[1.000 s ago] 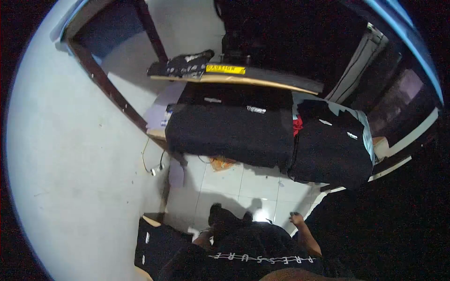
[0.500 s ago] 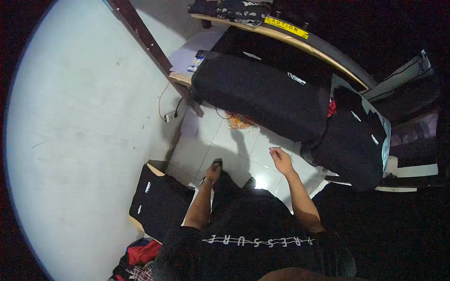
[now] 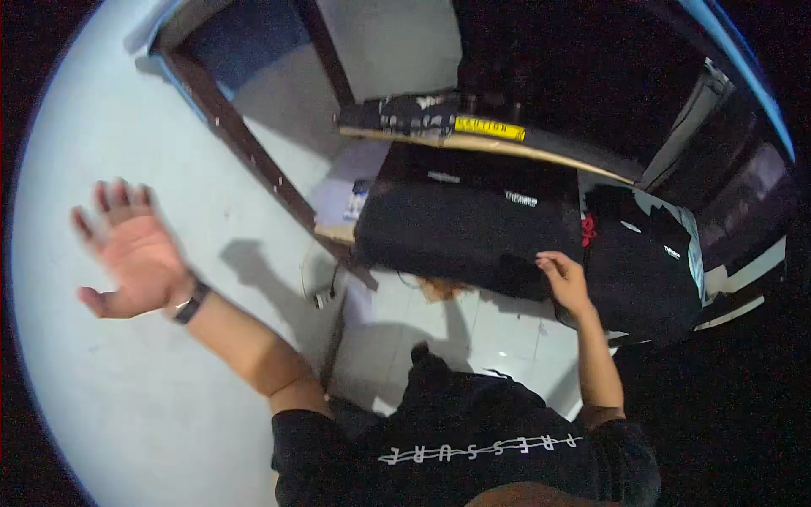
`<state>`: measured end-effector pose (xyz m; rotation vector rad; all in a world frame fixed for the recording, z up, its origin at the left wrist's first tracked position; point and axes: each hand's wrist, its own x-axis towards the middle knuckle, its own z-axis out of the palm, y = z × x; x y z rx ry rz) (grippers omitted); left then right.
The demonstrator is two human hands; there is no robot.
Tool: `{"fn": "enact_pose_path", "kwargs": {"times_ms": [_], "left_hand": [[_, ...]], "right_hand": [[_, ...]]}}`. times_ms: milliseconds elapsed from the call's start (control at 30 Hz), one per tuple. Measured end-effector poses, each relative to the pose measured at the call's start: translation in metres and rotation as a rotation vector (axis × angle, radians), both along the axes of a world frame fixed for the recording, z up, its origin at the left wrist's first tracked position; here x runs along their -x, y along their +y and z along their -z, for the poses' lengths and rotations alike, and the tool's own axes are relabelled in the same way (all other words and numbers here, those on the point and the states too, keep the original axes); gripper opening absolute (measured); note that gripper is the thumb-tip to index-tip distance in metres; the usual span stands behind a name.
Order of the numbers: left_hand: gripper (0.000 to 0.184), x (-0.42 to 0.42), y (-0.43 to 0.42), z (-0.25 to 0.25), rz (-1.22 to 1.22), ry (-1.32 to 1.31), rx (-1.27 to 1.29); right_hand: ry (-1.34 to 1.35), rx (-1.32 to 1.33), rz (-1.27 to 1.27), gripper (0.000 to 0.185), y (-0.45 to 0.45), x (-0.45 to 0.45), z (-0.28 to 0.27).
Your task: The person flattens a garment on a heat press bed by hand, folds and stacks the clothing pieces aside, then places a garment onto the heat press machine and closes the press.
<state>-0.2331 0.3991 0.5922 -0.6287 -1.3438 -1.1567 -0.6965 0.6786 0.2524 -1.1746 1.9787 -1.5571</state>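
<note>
My left hand [image 3: 138,253] is raised at the left in front of the pale wall [image 3: 84,372], fingers spread and palm showing, with a dark band [image 3: 191,302] on the wrist. It holds nothing. Toward the right, my right hand [image 3: 564,279] is before the lower edge of a black cloth [image 3: 465,224] that bears small white print. Its fingers are loosely bent and apart, with nothing seen in them; whether it touches the cloth I cannot tell. Beside it lies a second black cloth [image 3: 634,279], with a small red item [image 3: 588,230] between the two.
Behind the cloths runs a wooden edge [image 3: 498,149] with a yellow caution strip [image 3: 490,128]. A dark post [image 3: 245,152] slants down the wall to a power socket [image 3: 323,298]. An orange item [image 3: 441,290] lies on the tiled floor [image 3: 507,334].
My left hand has risen from low in front of me to the far left, its fingers now spread. My right hand has moved right, up beside the black cloth. The view has tilted up.
</note>
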Motion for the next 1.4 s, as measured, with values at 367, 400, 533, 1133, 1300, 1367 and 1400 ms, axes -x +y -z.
{"fn": "enact_pose_path", "kwargs": {"times_ms": [367,400,533,1133,1300,1367,1400], "left_hand": [[0.053,-0.037,-0.101,-0.184,-0.339,0.656,0.089],[0.049,-0.034,-0.112,-0.179,-0.415,0.716,0.066],[0.03,0.051,-0.151,-0.115,-1.587,1.107,0.335],[0.087,0.306,-0.159,0.107,-0.77,-1.328,0.507],[0.094,0.311,-0.167,0.113,-0.754,-1.314,0.516],[0.097,0.31,-0.167,0.111,-0.725,-1.367,0.54],[0.099,0.311,-0.169,0.108,-0.714,-1.396,0.564]], "right_hand": [[0.963,0.313,0.11,0.026,-0.107,0.003,-0.343],[0.962,0.236,0.144,0.03,-0.123,0.0,-0.362],[1.3,-0.006,0.382,0.053,-0.203,0.011,-0.391],[1.525,0.329,0.831,0.065,-0.337,0.083,-0.44],[1.534,0.082,0.894,0.079,-0.359,0.119,-0.443],[1.512,0.064,0.874,0.078,-0.355,0.109,-0.44],[1.501,0.048,0.867,0.077,-0.353,0.106,-0.441]]}}
